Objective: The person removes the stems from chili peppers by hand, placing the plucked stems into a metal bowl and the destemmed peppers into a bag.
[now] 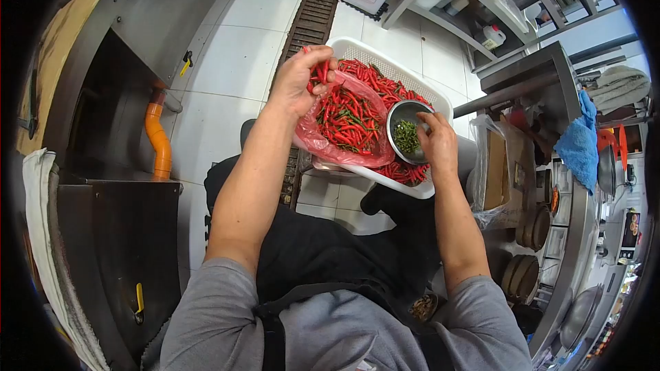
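My left hand (300,82) is closed around several red chilies (320,74) above the left edge of a pink plastic bag. Red chilies with some green stems fill the open bag (380,158), which lies in a white perforated basket (443,99). More loose red chilies (412,173) lie in the basket around the bag. A metal bowl (394,113) holding small green stems (405,136) rests at the basket's right side. Over the bowl's right rim is my right hand (437,139), its fingers bent and pointing into the bowl; whether anything is between them is hidden.
A floor drain grate (313,17) runs behind the basket. On the left stands a steel counter with an orange pipe (157,139). Shelving (447,24) is at the back right, with a cardboard box (505,165) and a blue cloth (579,141) on the right.
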